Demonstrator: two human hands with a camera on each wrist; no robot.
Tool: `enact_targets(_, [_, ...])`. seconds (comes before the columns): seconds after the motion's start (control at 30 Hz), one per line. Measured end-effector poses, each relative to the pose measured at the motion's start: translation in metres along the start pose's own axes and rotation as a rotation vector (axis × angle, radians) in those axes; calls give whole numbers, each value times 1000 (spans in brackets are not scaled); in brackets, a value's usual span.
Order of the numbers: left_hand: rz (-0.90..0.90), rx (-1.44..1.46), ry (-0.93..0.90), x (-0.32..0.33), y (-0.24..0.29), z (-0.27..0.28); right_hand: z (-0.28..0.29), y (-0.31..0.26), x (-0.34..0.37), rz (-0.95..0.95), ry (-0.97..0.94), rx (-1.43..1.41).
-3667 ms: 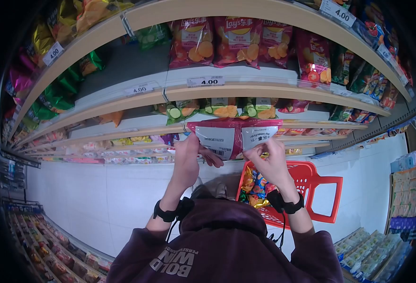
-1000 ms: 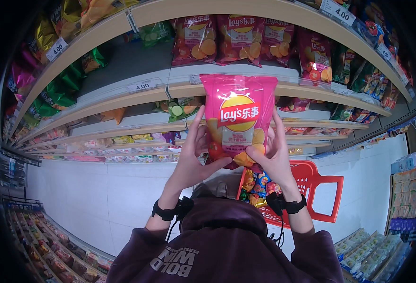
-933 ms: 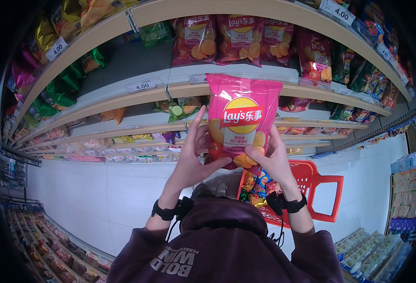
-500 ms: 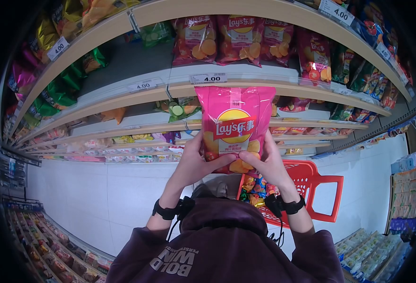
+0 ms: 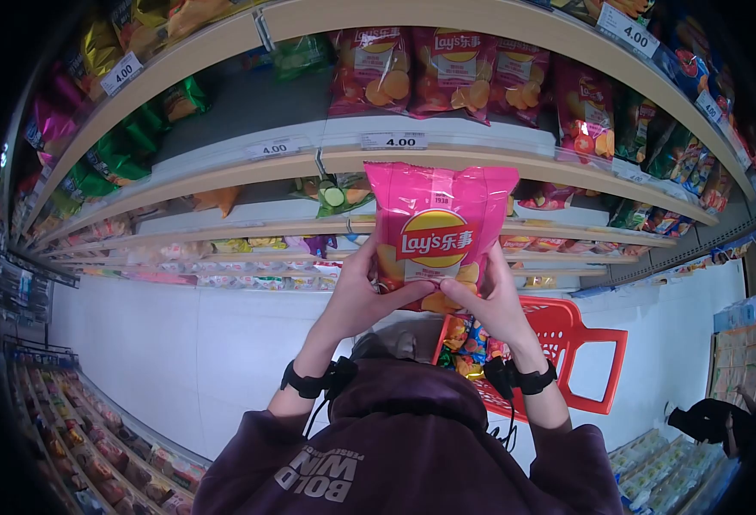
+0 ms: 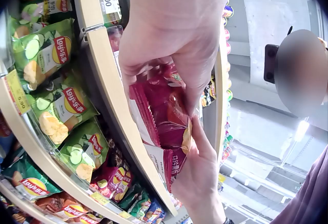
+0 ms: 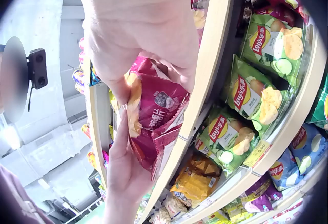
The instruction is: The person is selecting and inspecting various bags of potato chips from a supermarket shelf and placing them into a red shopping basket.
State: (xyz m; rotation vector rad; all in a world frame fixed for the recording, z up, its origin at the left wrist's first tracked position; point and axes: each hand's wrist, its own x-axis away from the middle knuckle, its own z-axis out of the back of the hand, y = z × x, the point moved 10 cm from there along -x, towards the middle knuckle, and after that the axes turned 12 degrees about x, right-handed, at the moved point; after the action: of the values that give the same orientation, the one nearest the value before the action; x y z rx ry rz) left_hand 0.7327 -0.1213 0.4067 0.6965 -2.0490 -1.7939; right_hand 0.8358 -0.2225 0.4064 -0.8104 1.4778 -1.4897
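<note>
Head view shows our left hand (image 5: 352, 296) and right hand (image 5: 493, 300) clamped on the lower sides of the pink chip bag (image 5: 440, 236), before the shelf (image 5: 339, 158) and outside the red basket (image 5: 574, 328) — thumbs closer together than a second ago, a steadier hold, we judge.

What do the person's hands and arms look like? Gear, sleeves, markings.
Hands bare, no gloves. Each arm wears a black band-shaped strap with a black boxy module; thin black cables trail. Dark purple fabric sleeves stop short of the straps, no print visible.
</note>
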Motion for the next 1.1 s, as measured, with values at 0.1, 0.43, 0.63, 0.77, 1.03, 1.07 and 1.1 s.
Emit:
enact_targets(0.1, [14,-18,-3,-1,-3,0,1,0,0,-7,4,4])
enact_targets(0.43, [-16,-93,-16,-5,-5,0,4,2,-2,3,0,29])
enact_targets(0.63, [-50,-117,-16,-8,-1,1,3,2,-5,-6,-6,13])
enact_targets(0.77, [-44,-124,8,-8,0,5,3,2,-7,-4,10,15])
enact_targets(1.03, [-49,-58,33,-9,-2,11,6,7,-13,72,54,190])
enact_targets(1.07, [-63,-29,49,-10,-3,14,9,1,-13,108,104,239])
enact_targets(1.1, [-61,5,67,-10,-6,17,10,-6,-13,143,154,288])
